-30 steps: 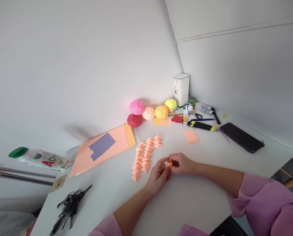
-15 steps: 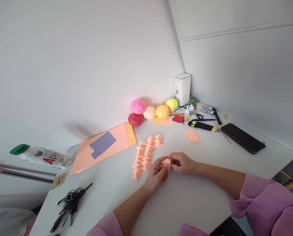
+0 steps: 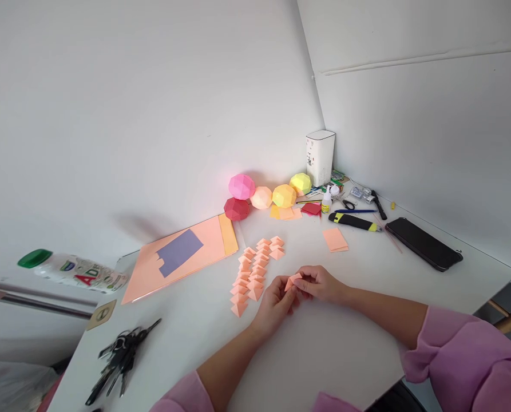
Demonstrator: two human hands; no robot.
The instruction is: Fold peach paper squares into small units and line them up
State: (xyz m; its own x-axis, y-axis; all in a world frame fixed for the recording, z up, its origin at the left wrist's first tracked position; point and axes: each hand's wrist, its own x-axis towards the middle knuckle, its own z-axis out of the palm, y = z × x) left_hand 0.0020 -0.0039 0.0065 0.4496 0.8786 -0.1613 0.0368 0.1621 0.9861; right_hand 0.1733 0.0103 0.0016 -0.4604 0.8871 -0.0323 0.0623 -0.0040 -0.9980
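Between my fingertips is a small folded piece of peach paper (image 3: 293, 280). My left hand (image 3: 276, 297) pinches it from the left, and my right hand (image 3: 317, 283) has thumb and fingers closed on its right side. The fingers cover part of the paper. Just left of my hands, peach folded paper pyramids (image 3: 255, 290) are lined up in rows on the white table (image 3: 324, 349). Beyond my right hand lie flat peach paper slips (image 3: 335, 240).
Faceted paper balls (image 3: 241, 187) rest against the wall. A glue bottle (image 3: 326, 200), a utility knife (image 3: 353, 221) and a black phone (image 3: 424, 243) are at the right. Keys (image 3: 124, 355), a bottle (image 3: 72, 270) and peach sheets (image 3: 210, 237) are at the left.
The folded paper has turned in my fingers and now shows a different side. My right hand has shifted slightly left, its thumb now over the paper.
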